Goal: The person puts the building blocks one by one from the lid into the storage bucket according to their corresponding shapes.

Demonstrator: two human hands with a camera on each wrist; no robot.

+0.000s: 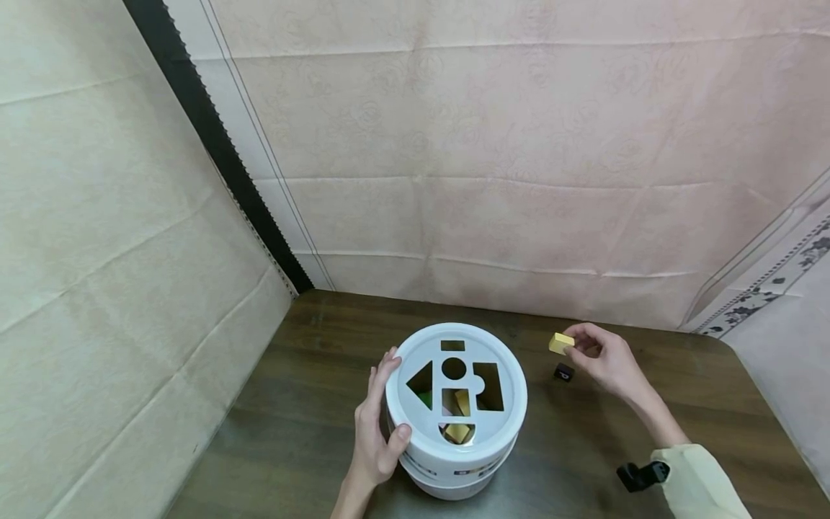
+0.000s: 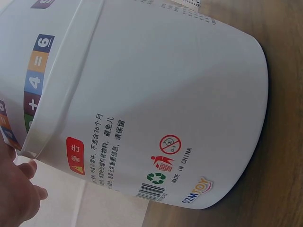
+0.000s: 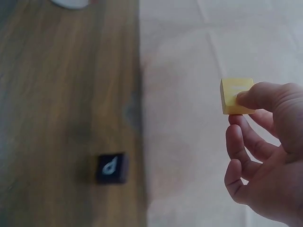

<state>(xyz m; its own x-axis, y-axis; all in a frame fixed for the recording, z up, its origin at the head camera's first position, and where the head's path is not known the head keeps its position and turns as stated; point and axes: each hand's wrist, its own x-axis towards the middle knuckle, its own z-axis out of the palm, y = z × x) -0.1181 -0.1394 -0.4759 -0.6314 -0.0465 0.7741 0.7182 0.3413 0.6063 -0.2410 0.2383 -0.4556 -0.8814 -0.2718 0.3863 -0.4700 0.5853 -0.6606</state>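
Note:
A white shape-sorter bucket (image 1: 454, 489) stands upright on the table, its light-coloured lid (image 1: 418, 425) cut with holes of different shapes. Yellow blocks (image 1: 457, 432) and a bit of green show through these holes. My left hand (image 1: 376, 436) holds the bucket at its left side, fingers along the rim and thumb at the front. Off to the right, my right hand (image 1: 609, 364) pinches a small yellow block (image 3: 230, 94) between thumb and fingers. Just below that hand lies a small black block (image 1: 564, 372) with a white letter on its face.
The brown wooden table (image 1: 279, 425) ends at a pale cloth wall (image 1: 519, 180) behind, with another cloth sheet (image 1: 130, 288) on the left. A black wrist device (image 1: 642, 476) sits by the right sleeve (image 1: 700, 483).

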